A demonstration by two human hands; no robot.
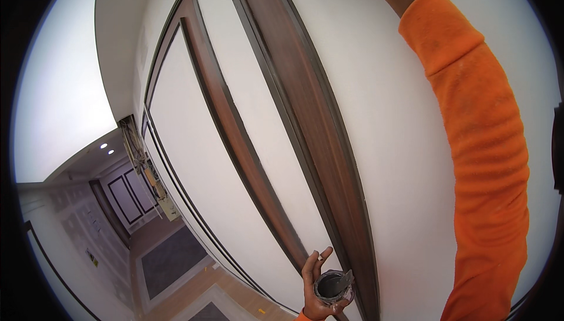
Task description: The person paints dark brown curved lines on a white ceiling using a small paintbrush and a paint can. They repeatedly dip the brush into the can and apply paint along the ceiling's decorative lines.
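Note:
My left hand (314, 298), low in the picture, is wrapped round a small round tub (319, 295) with a smeared rim and dark grey contents. A flat, smeared blade like a putty knife (347, 280) slants out of the tub. Two fingers of that hand point upward, with a small white bit on or between them that is too small to name. Up the right side stretches my right arm in an orange sleeve (484, 144); its hand lies beyond the top edge, so whatever it touches is hidden. Beside the left hand runs a brown wood trim strip (317, 86) with dark edges.
A white wall (405, 162) fills the right side. Left of the strip, a brown frame (220, 100) borders a white panel (182, 109). Loose cables (138, 150) hang from the wall's far end. Dark mats (173, 259) lie on the corridor floor, under a lit ceiling (64, 86).

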